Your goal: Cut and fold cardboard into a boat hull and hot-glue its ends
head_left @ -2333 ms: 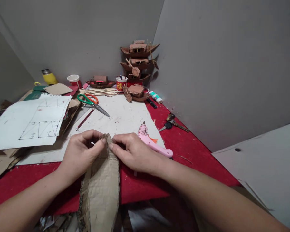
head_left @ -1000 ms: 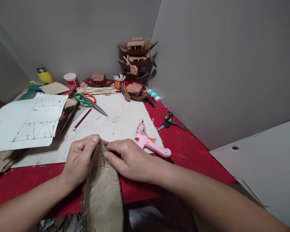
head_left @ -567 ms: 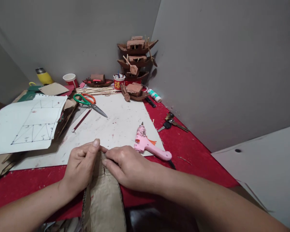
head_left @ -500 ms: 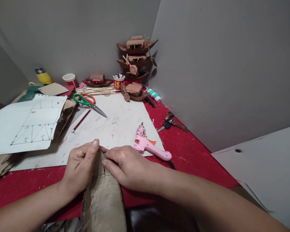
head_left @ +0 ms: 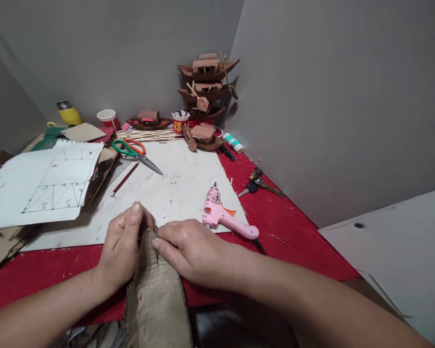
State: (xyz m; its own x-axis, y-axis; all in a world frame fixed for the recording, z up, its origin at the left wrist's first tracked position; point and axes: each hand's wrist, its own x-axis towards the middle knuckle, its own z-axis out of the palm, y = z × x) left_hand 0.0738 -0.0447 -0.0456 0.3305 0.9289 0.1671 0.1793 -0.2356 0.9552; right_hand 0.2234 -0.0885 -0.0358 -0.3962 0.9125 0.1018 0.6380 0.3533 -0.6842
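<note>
A long curved cardboard piece (head_left: 161,299) with raised side walls points away from me at the front edge of the table. My left hand (head_left: 125,241) is closed round the left side of its narrow tip, thumb pointing up. From the right, my right hand (head_left: 188,246) pinches the tip between thumb and index finger. The cardboard's lower end runs out of the bottom of the view. Beyond my right hand lies a pink glue gun (head_left: 226,217), touched by neither hand.
White paper (head_left: 181,169) covers part of the red table (head_left: 286,232). On it lie scissors (head_left: 145,157) and a pencil (head_left: 125,179). A drawing sheet (head_left: 39,188) rests on cardboard at left. Model boats (head_left: 208,70), cups (head_left: 181,123), a glue stick (head_left: 234,143) and keys (head_left: 253,185) stand or lie behind.
My left thumb and fingers have shifted slightly left and back from the cardboard tip, showing more of it. My right hand keeps its pinch. The whole view has shifted a little.
</note>
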